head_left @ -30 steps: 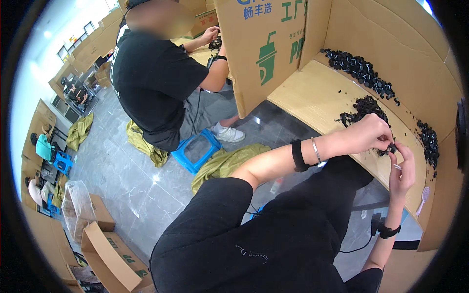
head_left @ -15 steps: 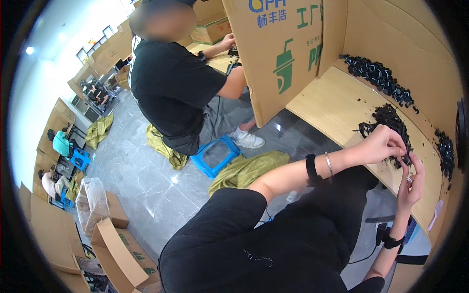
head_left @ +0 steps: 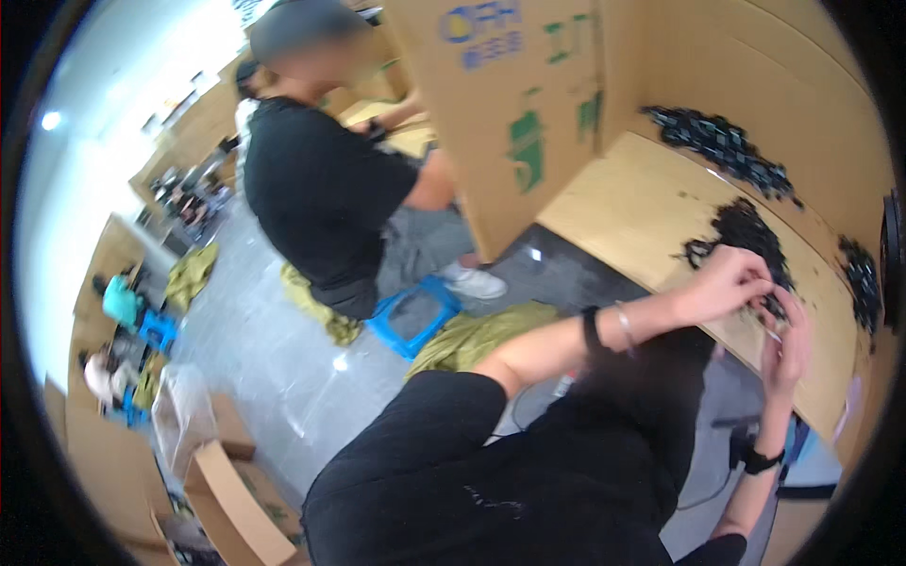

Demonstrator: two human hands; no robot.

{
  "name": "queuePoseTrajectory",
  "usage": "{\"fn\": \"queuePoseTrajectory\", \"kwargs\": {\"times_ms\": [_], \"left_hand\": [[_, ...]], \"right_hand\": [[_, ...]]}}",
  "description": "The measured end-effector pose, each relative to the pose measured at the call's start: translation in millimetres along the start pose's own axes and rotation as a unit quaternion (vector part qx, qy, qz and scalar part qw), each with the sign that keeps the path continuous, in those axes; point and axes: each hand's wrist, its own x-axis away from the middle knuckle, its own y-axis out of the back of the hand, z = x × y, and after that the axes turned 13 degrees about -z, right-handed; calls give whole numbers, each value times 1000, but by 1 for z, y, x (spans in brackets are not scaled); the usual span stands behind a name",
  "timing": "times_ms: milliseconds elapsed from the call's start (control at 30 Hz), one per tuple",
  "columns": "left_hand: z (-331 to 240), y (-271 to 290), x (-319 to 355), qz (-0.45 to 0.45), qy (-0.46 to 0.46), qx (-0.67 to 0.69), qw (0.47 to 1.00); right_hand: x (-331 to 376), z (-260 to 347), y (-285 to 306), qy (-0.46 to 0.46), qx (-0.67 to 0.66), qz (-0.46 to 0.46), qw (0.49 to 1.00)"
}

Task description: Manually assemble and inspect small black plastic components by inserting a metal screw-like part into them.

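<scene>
My left hand (head_left: 725, 281) and my right hand (head_left: 788, 344) meet over the near edge of the wooden tabletop (head_left: 613, 203). Their fingertips are pinched together around a small black part, blurred and mostly covered by the fingers. Just beyond them lies a tangled heap of thin black pieces (head_left: 747, 234). A bracelet and a dark band circle my left wrist, and another dark band is on my right.
Along the cardboard wall (head_left: 783, 75) lie a long pile of black round-headed parts (head_left: 722, 149) and a smaller black pile (head_left: 861, 283). A cardboard divider (head_left: 491, 132) separates me from a seated co-worker (head_left: 326, 198). A blue stool (head_left: 411, 316) and green cloth (head_left: 486, 335) are on the floor.
The whole view has shifted slightly and blurred. My hands remain together at the same spot by the heap, with the right fingers bent a little closer over the left fingertips.
</scene>
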Motion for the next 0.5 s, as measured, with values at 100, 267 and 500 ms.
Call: {"fn": "queuePoseTrajectory", "kwargs": {"times_ms": [100, 267, 500], "left_hand": [[11, -2, -3, 53, -24, 57, 997], [27, -11, -19, 139, 69, 7, 988], [49, -50, -33, 74, 142, 25, 987]], "right_hand": [[3, 6, 10, -241, -24, 26, 970], [14, -21, 23, -162, -20, 54, 985], [28, -45, 30, -3, 54, 7, 999]]}}
